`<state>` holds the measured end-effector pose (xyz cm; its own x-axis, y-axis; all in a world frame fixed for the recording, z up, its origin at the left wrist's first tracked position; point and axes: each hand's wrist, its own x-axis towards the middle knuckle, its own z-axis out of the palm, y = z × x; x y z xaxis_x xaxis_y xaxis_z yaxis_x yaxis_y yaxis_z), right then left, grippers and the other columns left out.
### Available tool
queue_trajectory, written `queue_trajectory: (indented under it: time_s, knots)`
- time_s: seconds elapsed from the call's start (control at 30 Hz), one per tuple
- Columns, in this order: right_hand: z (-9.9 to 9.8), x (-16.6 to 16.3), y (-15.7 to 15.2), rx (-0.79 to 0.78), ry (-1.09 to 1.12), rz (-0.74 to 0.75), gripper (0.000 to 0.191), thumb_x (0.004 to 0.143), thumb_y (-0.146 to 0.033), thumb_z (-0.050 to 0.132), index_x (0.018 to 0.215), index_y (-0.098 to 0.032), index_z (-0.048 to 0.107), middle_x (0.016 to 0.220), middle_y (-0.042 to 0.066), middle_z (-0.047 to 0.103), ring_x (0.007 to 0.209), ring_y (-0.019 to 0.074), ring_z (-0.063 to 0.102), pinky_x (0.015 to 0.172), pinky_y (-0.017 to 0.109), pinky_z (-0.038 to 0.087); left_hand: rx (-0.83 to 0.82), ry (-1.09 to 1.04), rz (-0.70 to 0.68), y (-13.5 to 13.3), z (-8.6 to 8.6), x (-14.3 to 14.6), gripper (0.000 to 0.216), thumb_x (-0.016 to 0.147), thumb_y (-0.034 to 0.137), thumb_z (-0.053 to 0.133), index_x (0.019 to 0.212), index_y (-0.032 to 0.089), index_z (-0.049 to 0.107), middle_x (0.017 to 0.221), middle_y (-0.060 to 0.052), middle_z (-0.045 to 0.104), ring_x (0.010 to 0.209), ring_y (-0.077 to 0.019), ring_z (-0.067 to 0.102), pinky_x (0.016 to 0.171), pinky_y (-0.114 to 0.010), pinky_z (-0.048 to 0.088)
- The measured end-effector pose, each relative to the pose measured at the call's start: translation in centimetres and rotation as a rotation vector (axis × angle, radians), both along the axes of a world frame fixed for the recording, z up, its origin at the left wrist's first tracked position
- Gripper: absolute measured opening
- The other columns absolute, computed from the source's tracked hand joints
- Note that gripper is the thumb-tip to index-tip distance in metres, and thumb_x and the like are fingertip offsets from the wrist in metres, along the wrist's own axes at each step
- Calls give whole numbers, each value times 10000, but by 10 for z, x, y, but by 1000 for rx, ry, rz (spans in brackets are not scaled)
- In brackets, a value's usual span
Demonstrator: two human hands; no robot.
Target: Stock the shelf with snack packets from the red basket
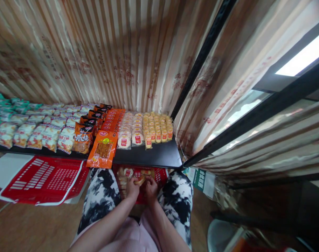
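Observation:
Low between my knees, my left hand (133, 188) is closed on one end of a small yellow snack pack (140, 180). At the pack's other end is my right hand (151, 188), its fingers closed on it. Beneath both hands stands a red basket (163, 175) with packs of pale round snacks (128, 172) in it. Above it, on the black shelf (159, 155), rows of yellow snack packs (148, 140) stand beside rows of white round-snack packs (124, 139).
Orange flat snack packs (103, 148), black-and-orange bags (82, 137) and white snack bags (50, 137) line the shelf leftward. Another red basket (54, 178) sits at left. A dark metal post (201, 52) rises at the shelf's right corner, before a striped plastic sheet (104, 45).

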<state>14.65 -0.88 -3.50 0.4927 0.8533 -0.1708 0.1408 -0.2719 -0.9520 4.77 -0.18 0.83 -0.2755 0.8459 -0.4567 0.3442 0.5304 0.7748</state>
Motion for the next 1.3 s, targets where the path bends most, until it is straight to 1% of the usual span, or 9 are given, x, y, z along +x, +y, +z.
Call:
queue_trajectory:
  time_s: [0.2, 0.33, 0.47, 0.63, 0.77, 0.9, 1.07, 1.13, 1.3]
  knots:
    - [6, -1, -1, 21, 2, 5, 294, 662, -273, 447, 802, -154, 677, 773, 76, 697, 785, 229, 639, 684, 284, 490, 29, 16, -30, 0, 0, 0, 200, 662, -2, 554, 751, 170, 604, 865, -37, 673, 880, -177, 613, 796, -227, 413]
    - [8, -1, -1, 42, 12, 10, 302, 653, -266, 443, 813, -149, 671, 801, 85, 696, 806, 233, 636, 730, 298, 486, 38, 7, -36, 1, 2, 0, 198, 661, -1, 556, 752, 170, 597, 887, -42, 668, 904, -171, 607, 813, -220, 408]
    - [8, 1, 0, 62, 21, 21, 310, 645, -278, 453, 825, -140, 665, 849, 99, 693, 852, 240, 632, 785, 312, 477, 24, -23, -30, 1, 5, 0, 175, 663, 12, 564, 747, 163, 594, 860, -48, 663, 865, -178, 607, 804, -236, 416]
    - [6, 0, 0, 71, 27, 21, 309, 645, -269, 471, 845, -144, 671, 861, 95, 695, 864, 236, 626, 795, 316, 473, 14, -98, 8, -2, 13, 1, 149, 664, 40, 574, 763, 147, 601, 863, -57, 660, 861, -178, 605, 788, -233, 422]
    - [2, -1, 1, 106, 21, 23, 306, 649, -245, 481, 860, -149, 680, 844, 83, 695, 848, 225, 625, 793, 316, 470, -8, -188, 56, -4, 22, 0, 109, 676, 92, 595, 773, 139, 614, 807, -48, 662, 791, -169, 613, 707, -225, 442]
    - [-1, -1, 2, 151, -2, 14, 295, 643, -238, 485, 839, -160, 690, 820, 68, 691, 823, 220, 627, 783, 327, 476, -28, -279, 108, -3, 31, -3, 36, 688, 160, 613, 717, 143, 625, 690, -18, 643, 658, -140, 601, 590, -207, 435]
    - [-1, 0, 1, 165, -9, 24, 293, 641, -265, 508, 840, -160, 696, 863, 82, 687, 839, 227, 626, 757, 323, 487, -46, -371, 150, 0, 37, -6, 119, 693, 239, 623, 625, 146, 591, 556, 8, 573, 504, -106, 531, 467, -192, 388]
    - [0, -1, 0, 162, 5, 35, 300, 649, -282, 516, 853, -153, 694, 846, 81, 688, 817, 225, 629, 721, 315, 494, -54, -398, 159, 1, 38, -8, 149, 699, 245, 608, 592, 152, 561, 536, 13, 555, 466, -94, 506, 444, -188, 377]
    - [7, -4, -1, 79, 97, 61, 326, 663, -328, 526, 870, -133, 685, 679, 44, 672, 682, 207, 622, 583, 275, 480, -86, -424, 190, 6, 36, -13, 144, 723, 228, 543, 597, 160, 525, 491, 36, 514, 408, -74, 475, 396, -165, 334]
